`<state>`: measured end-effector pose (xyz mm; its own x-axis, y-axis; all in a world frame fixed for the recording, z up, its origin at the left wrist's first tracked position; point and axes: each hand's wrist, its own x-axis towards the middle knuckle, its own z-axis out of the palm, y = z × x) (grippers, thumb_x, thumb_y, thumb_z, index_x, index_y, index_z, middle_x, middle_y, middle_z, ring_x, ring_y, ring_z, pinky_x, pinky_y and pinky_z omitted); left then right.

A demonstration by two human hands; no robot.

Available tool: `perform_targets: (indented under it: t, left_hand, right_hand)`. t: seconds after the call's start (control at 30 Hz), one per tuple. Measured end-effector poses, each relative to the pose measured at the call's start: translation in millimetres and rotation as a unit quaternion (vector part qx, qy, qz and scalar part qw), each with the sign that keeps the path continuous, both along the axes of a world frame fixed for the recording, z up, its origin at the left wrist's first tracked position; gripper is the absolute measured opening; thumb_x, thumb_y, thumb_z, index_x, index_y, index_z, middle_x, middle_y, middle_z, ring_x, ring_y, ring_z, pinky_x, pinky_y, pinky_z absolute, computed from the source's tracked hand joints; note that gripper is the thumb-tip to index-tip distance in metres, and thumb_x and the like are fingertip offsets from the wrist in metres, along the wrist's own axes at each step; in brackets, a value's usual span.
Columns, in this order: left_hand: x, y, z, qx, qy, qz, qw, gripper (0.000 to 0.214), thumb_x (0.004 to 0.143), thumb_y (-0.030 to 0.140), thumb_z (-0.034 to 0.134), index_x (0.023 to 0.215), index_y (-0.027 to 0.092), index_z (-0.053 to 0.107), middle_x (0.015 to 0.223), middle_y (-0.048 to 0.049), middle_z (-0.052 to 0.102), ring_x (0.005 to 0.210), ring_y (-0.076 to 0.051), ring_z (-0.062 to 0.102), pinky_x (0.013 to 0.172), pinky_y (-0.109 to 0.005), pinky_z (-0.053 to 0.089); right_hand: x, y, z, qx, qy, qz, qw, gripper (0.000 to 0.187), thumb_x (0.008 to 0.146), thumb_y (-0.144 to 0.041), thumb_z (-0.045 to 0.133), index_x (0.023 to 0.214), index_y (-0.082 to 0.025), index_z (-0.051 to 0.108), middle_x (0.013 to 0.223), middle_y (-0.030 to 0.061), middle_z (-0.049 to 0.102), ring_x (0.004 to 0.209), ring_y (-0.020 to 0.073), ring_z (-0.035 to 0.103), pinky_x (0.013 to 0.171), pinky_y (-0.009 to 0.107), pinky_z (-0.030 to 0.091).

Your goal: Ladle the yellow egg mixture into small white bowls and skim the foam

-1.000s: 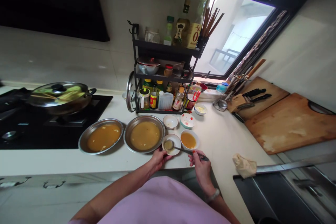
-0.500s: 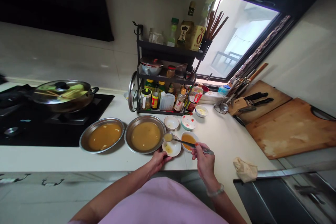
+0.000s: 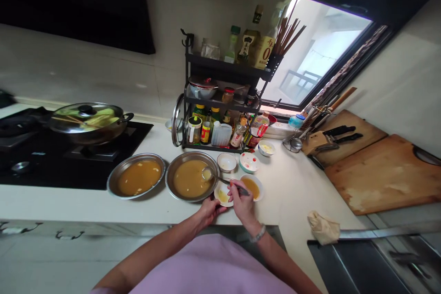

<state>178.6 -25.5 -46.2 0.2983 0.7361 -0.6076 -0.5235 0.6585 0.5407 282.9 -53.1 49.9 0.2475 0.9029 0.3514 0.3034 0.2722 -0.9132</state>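
My right hand [image 3: 241,200] grips the handle of a ladle [image 3: 206,173], whose scoop is over the right part of a metal basin [image 3: 172,193] of cloudy yellowish broth. Whether the scoop touches the broth I cannot tell. With my left hand [image 3: 211,211] I hold the near rim of a small white bowl [image 3: 225,203] with a little yellow matter in it. Just right of that, partly behind my right hand, is a white bowl [image 3: 261,191] of orange-brown liquid. A second metal basin [image 3: 113,191], holding browner broth with pale bits, stands to the left.
Small bowls [image 3: 227,162] sit behind, below a black rack [image 3: 220,101] of bottles and jars. A lidded pan [image 3: 89,124] is on the stove at left. To the right are a knife block [image 3: 315,141], a cutting board [image 3: 375,174], a cloth [image 3: 323,227] and the sink [image 3: 344,262].
My right hand has moved left with the ladle, carrying its scoop from above the small white bowl to over the right-hand basin. My left hand still holds the bowl's rim.
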Motion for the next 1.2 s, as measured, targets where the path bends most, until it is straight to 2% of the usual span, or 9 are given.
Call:
perform_targets:
  t: [0.1, 0.2, 0.37, 0.47, 0.7, 0.83, 0.97, 1.07, 1.2]
  left_hand:
    - [-0.1, -0.3, -0.5, 0.006, -0.008, -0.002, 1.0, 0.061, 0.068, -0.007, 0.06, 0.124, 0.015, 0.052, 0.111, -0.0133, 0.066, 0.069, -0.015, 0.068, 0.053, -0.023, 0.058]
    - [-0.7, -0.2, -1.1, 0.006, -0.011, -0.007, 1.0, 0.061, 0.067, -0.007, 0.061, 0.124, 0.014, 0.052, 0.11, -0.0137, 0.066, 0.07, -0.016, 0.069, 0.053, -0.024, 0.059]
    - [-1.2, 0.2, -0.5, -0.014, -0.001, -0.004, 1.0, 0.062, 0.067, -0.006, 0.063, 0.124, 0.016, 0.053, 0.121, -0.0153, 0.062, 0.08, -0.02, 0.07, 0.057, -0.026, 0.061]
    - [-0.6, -0.2, 0.7, -0.012, 0.003, 0.005, 1.0, 0.062, 0.066, -0.006, 0.065, 0.123, 0.018, 0.054, 0.125, -0.0145, 0.061, 0.084, -0.02, 0.07, 0.059, -0.027, 0.061]
    - [2.6, -4.0, -2.1, 0.007, 0.017, -0.013, 1.0, 0.071, 0.064, -0.006, 0.067, 0.128, 0.021, 0.051, 0.127, -0.0145, 0.059, 0.086, -0.021, 0.07, 0.063, -0.03, 0.062]
    - [6.2, -5.3, -2.5, 0.025, 0.039, -0.003, 0.999, 0.077, 0.065, -0.007, 0.067, 0.134, 0.023, 0.046, 0.125, -0.014, 0.059, 0.078, -0.018, 0.07, 0.057, -0.026, 0.061]
    - [10.0, -5.7, -0.4, 0.039, 0.083, -0.006, 0.996, 0.076, 0.07, -0.003, 0.068, 0.137, 0.018, 0.041, 0.11, -0.0139, 0.066, 0.065, -0.015, 0.068, 0.048, -0.022, 0.057]
    - [11.5, -5.9, 1.0, 0.06, 0.114, -0.008, 0.992, 0.074, 0.073, 0.001, 0.069, 0.139, 0.015, 0.039, 0.095, -0.0108, 0.069, 0.062, -0.014, 0.067, 0.051, -0.024, 0.057]
    - [11.1, -6.6, 4.0, 0.075, 0.16, -0.009, 0.984, 0.068, 0.075, 0.003, 0.068, 0.137, 0.014, 0.041, 0.085, -0.0072, 0.069, 0.058, -0.014, 0.065, 0.053, -0.027, 0.056]
  right_hand:
    - [-0.8, -5.0, 0.7, 0.084, -0.11, 0.062, 0.988, 0.02, 0.092, -0.03, 0.051, 0.096, -0.021, 0.069, 0.08, 0.0061, 0.068, 0.063, 0.0155, 0.064, 0.058, 0.028, 0.055]
    - [8.3, -13.6, 3.7, 0.129, -0.159, 0.071, 0.976, 0.02, 0.092, -0.023, 0.05, 0.097, -0.022, 0.069, 0.083, 0.0065, 0.069, 0.071, 0.0169, 0.065, 0.064, 0.03, 0.056]
    - [40.9, -41.6, 4.1, 0.066, -0.108, -0.011, 0.992, 0.018, 0.093, -0.025, 0.051, 0.102, -0.02, 0.066, 0.086, 0.0058, 0.068, 0.058, 0.0131, 0.062, 0.047, 0.024, 0.053]
    - [58.7, -60.7, 1.3, 0.036, -0.129, -0.023, 0.991, 0.017, 0.093, -0.025, 0.051, 0.101, -0.02, 0.065, 0.083, 0.0047, 0.068, 0.059, 0.0135, 0.063, 0.047, 0.023, 0.053]
    - [68.6, -79.1, -1.7, 0.069, -0.237, 0.027, 0.969, 0.018, 0.093, -0.018, 0.049, 0.1, -0.021, 0.066, 0.082, 0.0049, 0.067, 0.071, 0.0153, 0.065, 0.064, 0.024, 0.054]
    - [70.1, -81.4, -1.0, 0.085, -0.274, 0.048, 0.957, 0.02, 0.094, -0.015, 0.047, 0.103, -0.021, 0.064, 0.082, 0.0046, 0.066, 0.073, 0.0149, 0.064, 0.067, 0.024, 0.053]
    - [72.3, -83.6, -2.1, 0.096, -0.29, 0.044, 0.951, 0.021, 0.094, -0.013, 0.046, 0.104, -0.021, 0.063, 0.081, 0.0042, 0.065, 0.071, 0.0149, 0.063, 0.064, 0.024, 0.053]
    - [71.8, -84.8, -0.3, 0.103, -0.316, 0.06, 0.941, 0.024, 0.095, -0.013, 0.044, 0.107, -0.022, 0.063, 0.083, 0.0056, 0.065, 0.072, 0.0159, 0.063, 0.064, 0.025, 0.054]
    - [71.7, -86.7, 3.5, 0.1, -0.334, 0.105, 0.931, 0.028, 0.096, -0.016, 0.04, 0.107, -0.021, 0.065, 0.087, 0.009, 0.067, 0.079, 0.0188, 0.065, 0.069, 0.03, 0.057]
